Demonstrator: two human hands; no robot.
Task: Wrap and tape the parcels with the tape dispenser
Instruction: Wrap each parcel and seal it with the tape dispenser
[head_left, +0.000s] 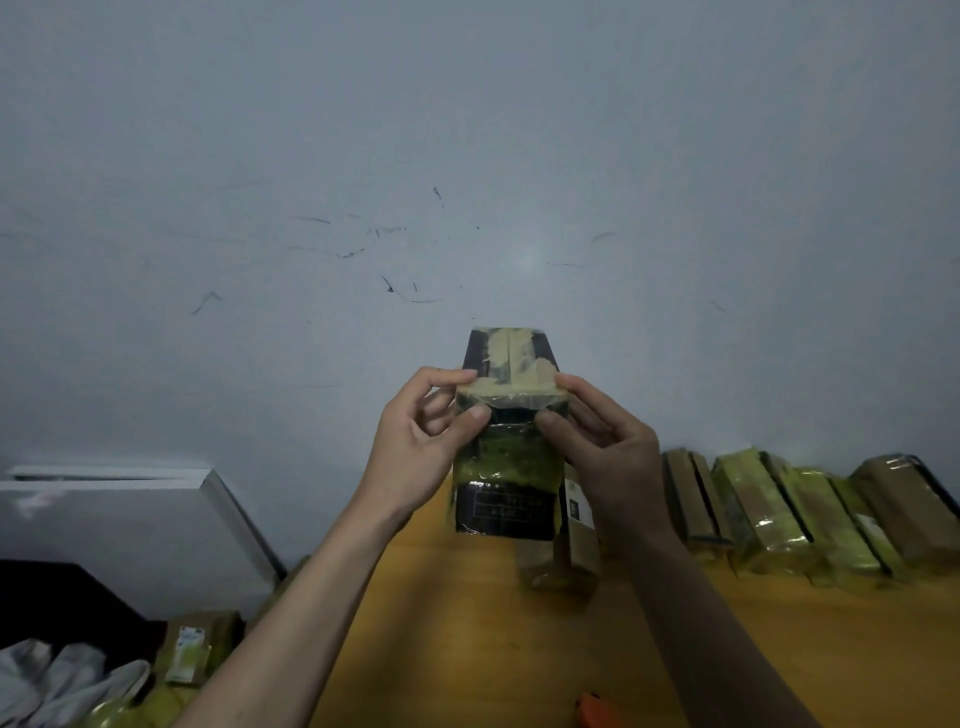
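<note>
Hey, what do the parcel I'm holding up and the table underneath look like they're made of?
Parcel: seemingly a dark box under glossy clear film or tape, judging by wrinkles and glints; tan tape over the top. Table: probably wood or laminate, smooth orange-brown, matte.

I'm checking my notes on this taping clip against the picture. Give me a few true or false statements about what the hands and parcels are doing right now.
1. Both hands hold the dark parcel up in front of the wall. True.
2. The left hand rests flat on the table. False: it pinches the parcel's upper edge.
3. The right hand holds a tape dispenser. False: it grips the parcel too.
4. A row of wrapped parcels leans against the wall at the right. True.
</note>
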